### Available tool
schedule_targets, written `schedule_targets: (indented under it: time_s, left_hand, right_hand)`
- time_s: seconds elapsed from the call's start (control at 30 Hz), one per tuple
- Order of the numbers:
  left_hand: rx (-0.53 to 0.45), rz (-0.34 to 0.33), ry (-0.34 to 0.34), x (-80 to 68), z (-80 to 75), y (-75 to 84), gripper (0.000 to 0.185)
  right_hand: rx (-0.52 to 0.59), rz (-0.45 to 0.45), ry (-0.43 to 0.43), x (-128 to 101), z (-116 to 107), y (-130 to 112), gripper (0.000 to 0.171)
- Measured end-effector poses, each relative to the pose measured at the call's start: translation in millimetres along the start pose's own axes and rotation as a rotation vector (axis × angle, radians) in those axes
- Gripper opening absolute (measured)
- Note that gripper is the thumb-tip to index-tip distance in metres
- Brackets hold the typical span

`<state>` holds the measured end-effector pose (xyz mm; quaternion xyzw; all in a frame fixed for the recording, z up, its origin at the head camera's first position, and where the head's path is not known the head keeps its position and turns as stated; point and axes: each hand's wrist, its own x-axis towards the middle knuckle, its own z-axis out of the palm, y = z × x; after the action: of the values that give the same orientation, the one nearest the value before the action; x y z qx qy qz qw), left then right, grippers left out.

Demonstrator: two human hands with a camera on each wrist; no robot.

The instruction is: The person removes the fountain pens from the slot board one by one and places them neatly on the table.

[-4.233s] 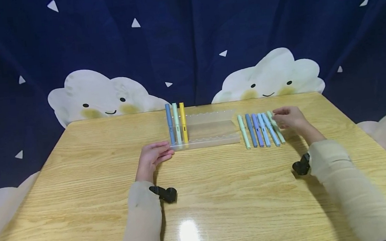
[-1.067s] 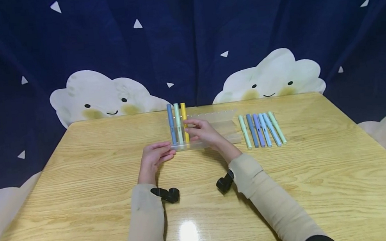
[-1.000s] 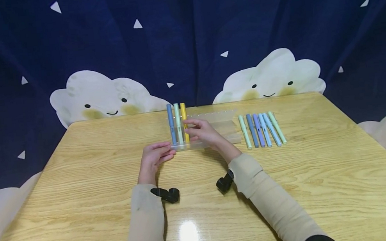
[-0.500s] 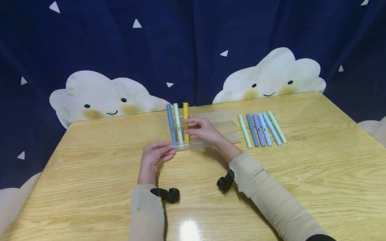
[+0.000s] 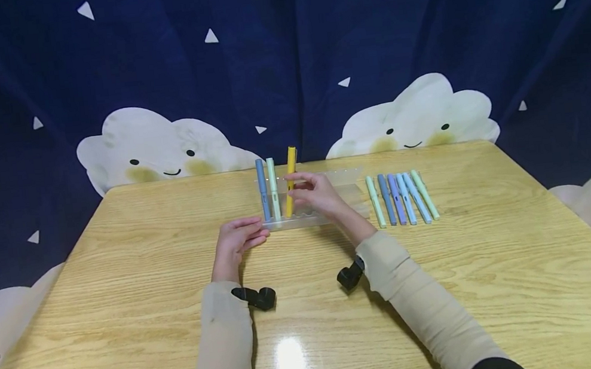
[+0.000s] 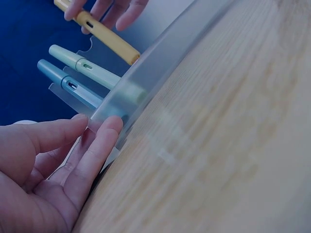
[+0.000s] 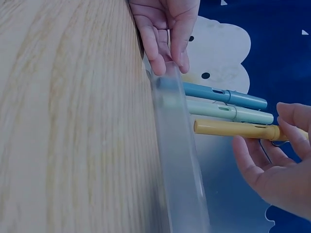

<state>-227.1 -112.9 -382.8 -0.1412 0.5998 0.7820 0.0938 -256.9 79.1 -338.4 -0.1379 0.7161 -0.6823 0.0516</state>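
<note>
On the wooden table (image 5: pixel 121 275) I've got both hands up by the clear pen rack (image 5: pixel 324 202), which sits toward the far edge, right in the middle. Behind it hangs a dark blue backdrop (image 5: pixel 280 42) with smiling white clouds.

My left hand (image 5: pixel 237 238) lies on the table at the rack's left near corner, fingers straight and relaxed, fingertips (image 6: pixel 109 127) touching the frosted front rail; it holds nothing, just rests against the plastic.

My right hand (image 5: pixel 318 193) is raised over the rack, fingers and thumb curled to pinch the yellow pen (image 5: pixel 290 180) around its upper half. That pen is tilted, its top leaning right and away from its neighbours, its lower end just behind the front rail. From the right wrist view I can see the pen (image 7: pixel 233 129) lifted a little apart from the other two, my fingers (image 7: pixel 291 119) closing around its far end.

Just left of it, the mint pen (image 5: pixel 273 188) and the blue pen (image 5: pixel 262 189) stand upright side by side in the rack's leftmost slots.

To the right of the rack, five pastel pens (image 5: pixel 402 197) lie flat in a neat row on the table, close together, well apart from either hand.
</note>
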Motion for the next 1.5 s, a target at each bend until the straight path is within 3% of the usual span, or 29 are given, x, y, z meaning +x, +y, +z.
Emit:
schedule_targets:
  time_s: [0.37, 1.2, 1.5]
  left_hand:
    - [0.005, 0.003, -0.008, -0.1, 1.0, -0.5, 0.026]
    - [-0.003, -0.008, -0.006, -3.3, 1.1, 1.1, 0.026]
    - [0.005, -0.007, -0.010, -4.0, 1.6, 1.5, 0.028]
  right_hand:
    - [-0.048, -0.042, 0.021, -7, -15, -3, 0.036]
    - [-0.221, -0.005, 0.050, -34, -83, -3, 0.039]
    - [-0.177, -0.105, 0.019, -44, -115, 11, 0.037]
